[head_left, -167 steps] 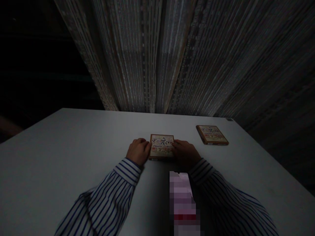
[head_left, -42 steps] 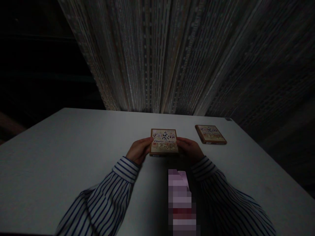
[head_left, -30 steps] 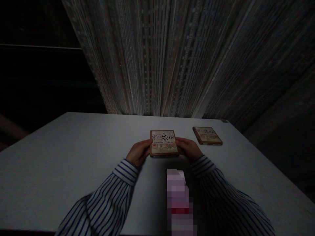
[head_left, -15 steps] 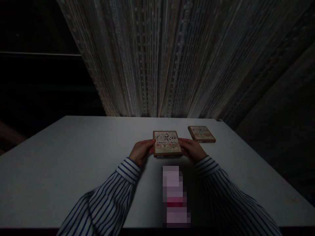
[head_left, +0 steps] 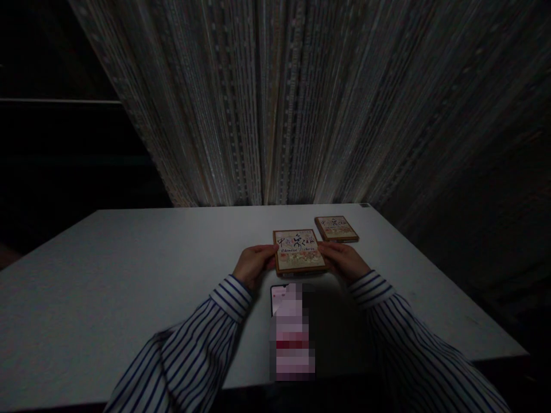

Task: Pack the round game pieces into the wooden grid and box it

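Observation:
A square flat box with a brown rim and a printed pale lid is held between both my hands just above the white table. My left hand grips its left edge, fingers curled under and thumb on the rim. Gripping the right edge the same way is my right hand. Both sleeves are white with dark stripes. A second box of the same kind lies flat on the table just behind and to the right.
A tall wall of tightly stacked flat sheets rises right behind the table's far edge. A phone-like object with a blurred patch lies on the table near me. The room to the left is dark.
The box lay flat under my hands at first; now it is lifted slightly and held by its sides. The view has swung, so the second box appears closer to the held one.

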